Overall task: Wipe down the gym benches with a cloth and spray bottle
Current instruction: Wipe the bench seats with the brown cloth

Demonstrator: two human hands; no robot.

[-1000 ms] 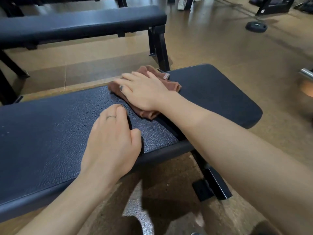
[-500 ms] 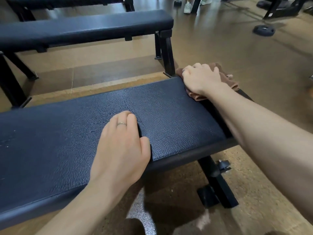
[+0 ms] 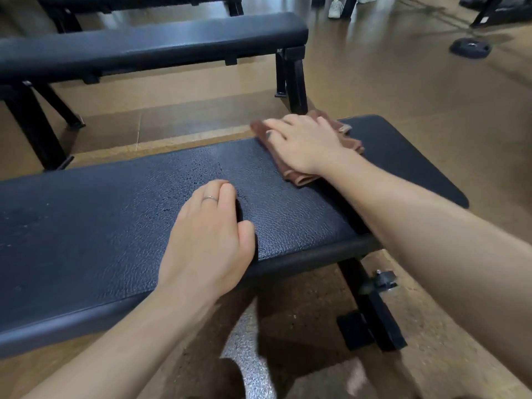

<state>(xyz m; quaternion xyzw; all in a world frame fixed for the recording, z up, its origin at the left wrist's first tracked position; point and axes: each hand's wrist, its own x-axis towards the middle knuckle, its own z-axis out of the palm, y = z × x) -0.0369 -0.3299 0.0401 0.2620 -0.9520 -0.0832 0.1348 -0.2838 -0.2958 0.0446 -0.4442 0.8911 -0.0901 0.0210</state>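
A black padded gym bench [image 3: 100, 220] runs across the view in front of me, its textured top wet with spray drops near the middle. My right hand [image 3: 305, 145] lies flat with spread fingers on a folded brown cloth [image 3: 296, 175] and presses it onto the pad at the far edge. My left hand [image 3: 207, 240] rests on the pad near the front edge, its fingers curled under and holding nothing; a ring shows on one finger. No spray bottle is in view.
A second black bench [image 3: 149, 44] stands parallel behind, a strip of wooden floor between them. A weight plate [image 3: 470, 47] lies on the floor at the far right. Someone's white shoe [image 3: 335, 7] is at the top. The near bench's leg [image 3: 374, 312] stands below my right forearm.
My right hand swept the cloth to the right along the pad and has now come back leftward toward the middle. My left hand has stayed in place on the pad.
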